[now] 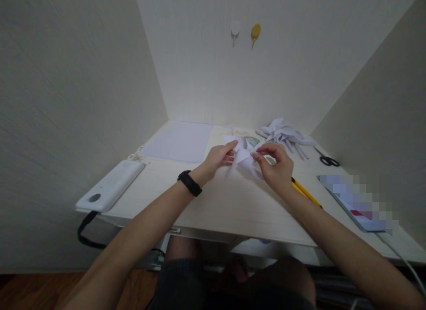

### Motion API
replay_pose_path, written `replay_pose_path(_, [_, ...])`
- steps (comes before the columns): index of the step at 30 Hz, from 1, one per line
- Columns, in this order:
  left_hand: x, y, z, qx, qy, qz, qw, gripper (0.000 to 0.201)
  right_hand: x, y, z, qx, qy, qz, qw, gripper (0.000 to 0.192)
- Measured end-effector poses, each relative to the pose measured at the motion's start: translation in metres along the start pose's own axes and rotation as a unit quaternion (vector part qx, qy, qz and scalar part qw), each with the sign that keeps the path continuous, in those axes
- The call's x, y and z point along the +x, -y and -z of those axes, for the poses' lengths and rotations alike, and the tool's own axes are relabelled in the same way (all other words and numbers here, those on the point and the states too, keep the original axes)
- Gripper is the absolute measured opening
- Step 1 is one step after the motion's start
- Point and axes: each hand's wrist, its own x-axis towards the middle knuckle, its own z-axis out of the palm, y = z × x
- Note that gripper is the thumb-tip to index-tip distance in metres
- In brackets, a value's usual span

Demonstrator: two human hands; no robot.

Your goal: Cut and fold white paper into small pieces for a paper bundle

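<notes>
Black wristband (189,183), bare forearms.

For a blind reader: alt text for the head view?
Two bare hands, left hand and right hand, pinch a folded white paper piece above a pale wooden desk; black-handled scissors lie right.

left hand (218,159) pinching, right hand (276,165) pinching
</notes>
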Motion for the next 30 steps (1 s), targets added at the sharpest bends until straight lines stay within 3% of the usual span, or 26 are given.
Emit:
replay_pose_path(2, [-0.002,0.003,-0.004,-0.09,0.089,0.041,0.991,0.03,-0.001,0.001,0.0,-0.016,-0.001,0.035,0.999,0.009])
replay_pose_path(4, [-0.004,0.004,-0.007,-0.126,0.106,0.044,0.985,0.019,-0.002,0.0,0.0,-0.049,0.012,0.066,0.997,0.005])
replay_pose_path(8, [-0.006,0.006,-0.007,-0.101,0.038,0.033,0.994,0.02,-0.002,-0.005,0.001,-0.127,0.064,0.114,0.983,0.009])
replay_pose_path(11, [-0.005,0.006,-0.006,-0.083,0.02,0.015,0.996,0.023,-0.002,-0.009,0.002,-0.158,0.081,0.135,0.975,0.013])
replay_pose_path(18, [-0.004,0.011,-0.008,-0.036,0.026,-0.052,0.998,0.034,0.0,-0.015,0.002,-0.172,0.053,0.15,0.972,0.012])
replay_pose_path(23, [-0.001,0.016,-0.006,0.027,-0.012,-0.149,0.988,0.045,0.0,-0.013,0.003,-0.142,0.037,0.182,0.972,0.009])
replay_pose_path(30, [-0.008,0.009,-0.009,0.086,-0.013,-0.23,0.969,0.036,0.0,-0.01,0.003,-0.142,0.005,0.177,0.974,0.01])
